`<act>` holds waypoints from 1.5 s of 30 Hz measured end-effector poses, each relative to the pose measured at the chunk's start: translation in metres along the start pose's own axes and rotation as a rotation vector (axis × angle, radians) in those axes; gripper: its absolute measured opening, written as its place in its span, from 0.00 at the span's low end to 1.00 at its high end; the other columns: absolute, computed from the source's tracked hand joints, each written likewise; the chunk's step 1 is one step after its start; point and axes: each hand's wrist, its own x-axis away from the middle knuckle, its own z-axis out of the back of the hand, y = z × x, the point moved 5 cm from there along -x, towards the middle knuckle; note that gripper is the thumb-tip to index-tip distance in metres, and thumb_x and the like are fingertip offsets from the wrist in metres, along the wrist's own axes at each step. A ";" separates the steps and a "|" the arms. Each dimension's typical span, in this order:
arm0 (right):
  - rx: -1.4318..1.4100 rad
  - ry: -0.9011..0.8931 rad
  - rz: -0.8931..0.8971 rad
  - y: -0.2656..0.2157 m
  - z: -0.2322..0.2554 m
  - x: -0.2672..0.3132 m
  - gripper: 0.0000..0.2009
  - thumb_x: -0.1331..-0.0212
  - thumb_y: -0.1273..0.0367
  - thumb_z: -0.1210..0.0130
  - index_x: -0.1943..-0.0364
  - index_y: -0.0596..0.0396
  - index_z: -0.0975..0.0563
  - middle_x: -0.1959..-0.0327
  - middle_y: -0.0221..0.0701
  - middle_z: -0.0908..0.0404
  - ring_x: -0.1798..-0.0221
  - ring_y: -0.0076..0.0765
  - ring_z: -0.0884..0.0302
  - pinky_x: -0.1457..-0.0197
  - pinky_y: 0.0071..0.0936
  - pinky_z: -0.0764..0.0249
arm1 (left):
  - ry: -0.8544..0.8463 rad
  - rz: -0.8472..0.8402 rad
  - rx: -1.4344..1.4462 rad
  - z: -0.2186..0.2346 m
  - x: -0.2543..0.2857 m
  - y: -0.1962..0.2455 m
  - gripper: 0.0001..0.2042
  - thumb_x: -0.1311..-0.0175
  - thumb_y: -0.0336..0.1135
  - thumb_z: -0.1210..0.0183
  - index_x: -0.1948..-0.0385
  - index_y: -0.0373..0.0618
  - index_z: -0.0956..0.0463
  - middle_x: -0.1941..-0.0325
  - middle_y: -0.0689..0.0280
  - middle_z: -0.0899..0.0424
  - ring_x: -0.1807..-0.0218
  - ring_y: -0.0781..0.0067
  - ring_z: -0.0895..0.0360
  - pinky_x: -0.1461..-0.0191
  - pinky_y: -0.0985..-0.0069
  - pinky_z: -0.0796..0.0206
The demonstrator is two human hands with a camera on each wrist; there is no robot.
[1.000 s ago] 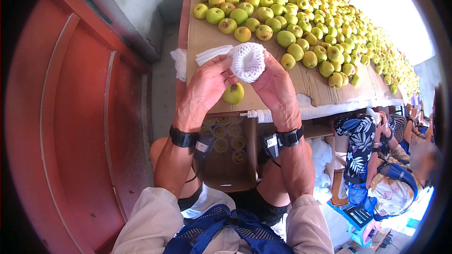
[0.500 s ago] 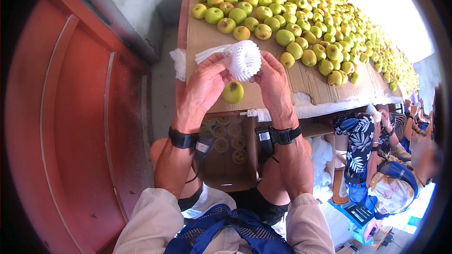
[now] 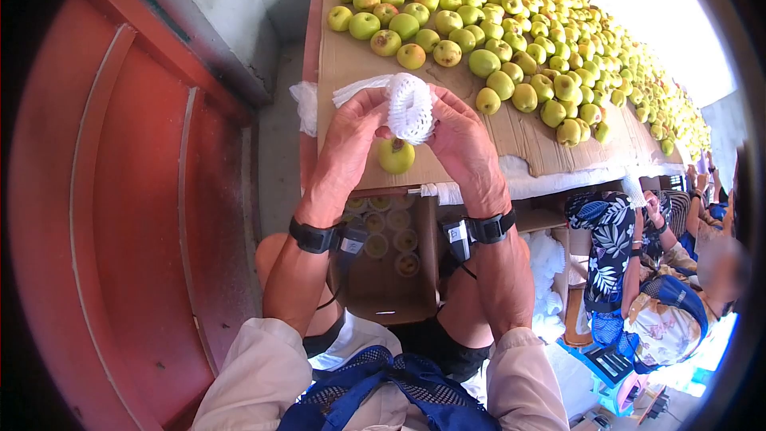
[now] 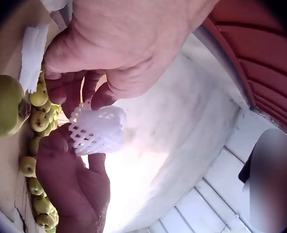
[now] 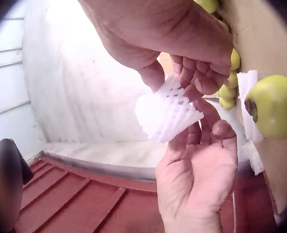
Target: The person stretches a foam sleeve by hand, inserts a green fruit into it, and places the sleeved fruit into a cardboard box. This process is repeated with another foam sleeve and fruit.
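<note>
Both hands hold a white foam net sleeve (image 3: 411, 108) above the cardboard, its mesh rim folded into a ring. On its left side, the left hand (image 3: 351, 137) pinches the edge between thumb and fingers. From the right, the right hand (image 3: 464, 140) grips the opposite edge. The right wrist view shows the sleeve (image 5: 165, 114) with a smooth closed end and a holed, jagged rim, fingertips at that rim. A green apple (image 3: 396, 158) with a brown patch at its top sits on the cardboard just below the hands.
Many green apples (image 3: 524, 98) cover the cardboard (image 3: 558, 161) ahead and right. Flat white foam sleeves (image 3: 361, 91) lie behind the left hand. Below the table edge, an open box (image 3: 375, 287) holds several apples in clear wrappings. A red panel (image 3: 152, 191) stands left; another person (image 3: 666, 315) sits right.
The hands have turned the foam sleeve, so its ring looks narrower, and it has shifted slightly left from a second ago. The apple below stays in place.
</note>
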 end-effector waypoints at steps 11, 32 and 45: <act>0.168 0.226 0.199 -0.016 0.002 0.004 0.14 0.32 0.67 0.36 0.47 0.56 0.21 0.55 0.27 0.14 0.57 0.20 0.20 0.54 0.21 0.26 | 0.055 -0.281 -0.458 -0.014 0.011 0.031 0.16 0.30 0.33 0.37 0.44 0.37 0.23 0.50 0.62 0.14 0.48 0.74 0.18 0.44 0.74 0.24; 0.706 0.040 0.630 -0.045 -0.066 0.044 0.08 0.30 0.74 0.45 0.52 0.55 0.18 0.46 0.34 0.23 0.50 0.27 0.24 0.44 0.28 0.27 | -0.135 -0.386 0.244 0.006 0.006 0.035 0.12 0.29 0.24 0.41 0.46 0.42 0.20 0.46 0.62 0.13 0.46 0.70 0.15 0.40 0.70 0.20; 0.977 0.004 0.686 -0.046 -0.068 0.045 0.17 0.43 0.80 0.43 0.50 0.51 0.18 0.41 0.43 0.26 0.37 0.49 0.26 0.34 0.40 0.28 | -0.136 -0.382 0.044 -0.006 0.010 0.037 0.14 0.33 0.18 0.44 0.48 0.42 0.18 0.49 0.64 0.12 0.49 0.76 0.15 0.43 0.77 0.21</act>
